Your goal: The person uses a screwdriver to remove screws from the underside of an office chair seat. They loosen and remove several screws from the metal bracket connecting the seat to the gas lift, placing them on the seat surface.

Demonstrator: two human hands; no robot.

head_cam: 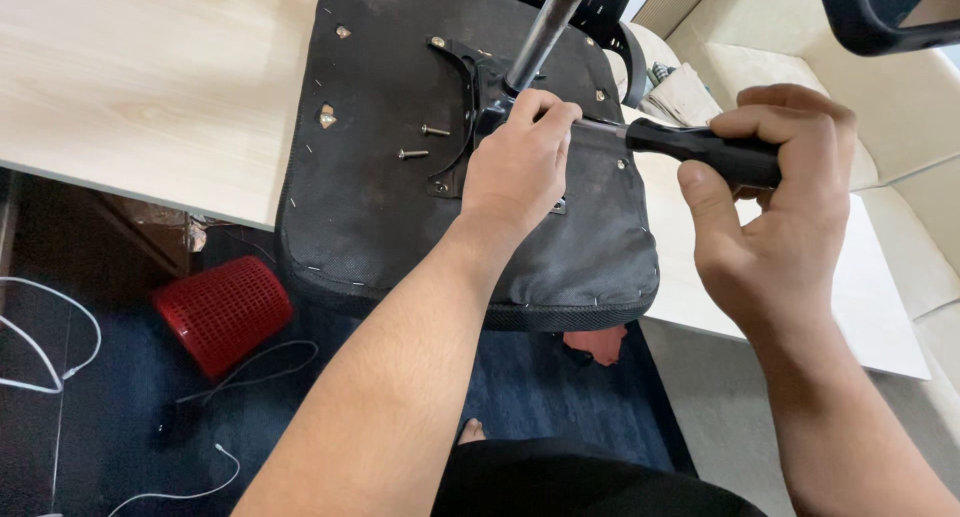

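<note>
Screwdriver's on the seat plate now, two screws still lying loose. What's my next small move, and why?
Probably turn the screwdriver with the right hand while the left hand steadies its shaft at the metal plate. The tip is hidden, so seating can't be confirmed; two loose screws wait beside it.

Down on the dark blue floor [560,387]: red mesh basket [222,312] lying on its side, white cables [45,352] nearby, beige sofa [900,107] at right (cushions only partly seen).

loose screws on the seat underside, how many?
2. One screw and a second screw just below it, both left of the left hand. That hand may hide more.
</note>
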